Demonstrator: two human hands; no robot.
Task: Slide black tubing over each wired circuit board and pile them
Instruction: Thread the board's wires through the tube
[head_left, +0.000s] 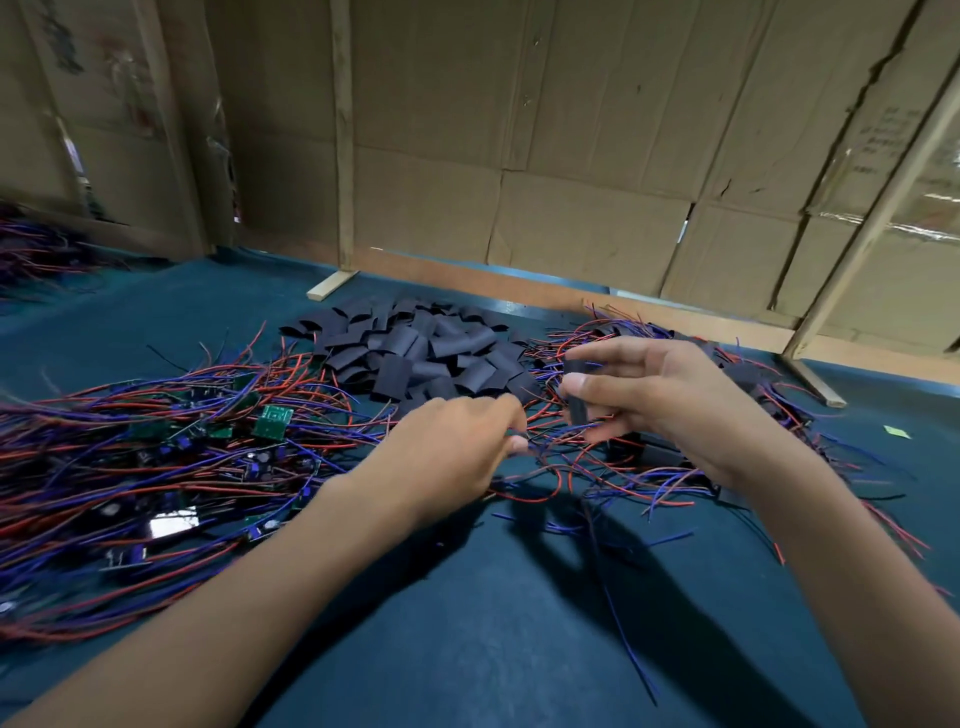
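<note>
Circuit boards (156, 457) with red and blue wires are heaped on the left of the teal table (467, 649), way too many and too tangled to count. Only one green board (272, 422) stands clear on top of the tangle; the others are mostly buried, so you just get bits of green and dark components peeking out. One shiny rectangular part (173, 525) near the front edge of that heap catches the light, can't tell what it is. Far left at the back there's a second wire bundle (36, 249), blurred and cut off by the frame.

Middle back: a heap of black tubing pieces (421, 353), short flattened sleeves, matte, dozens of them, no exact count possible.

Two hands. The left hand (457, 447) is knuckles-up with fingers curled, pinching a few thin wires (550, 439) at its fingertips. Those wires run toward the right hand (670, 405), which grips one black tube (577, 400) between thumb and fingers, held up just above the table. Whether a board is inside it, can't tell, the fingers cover most of it.

Behind and under the right hand sits another pile (727, 374) of wires with black tubing mixed in, partly hidden by the hand and wrist.

Cardboard walls (571, 130) on wooden struts (343, 135) at the back.
</note>
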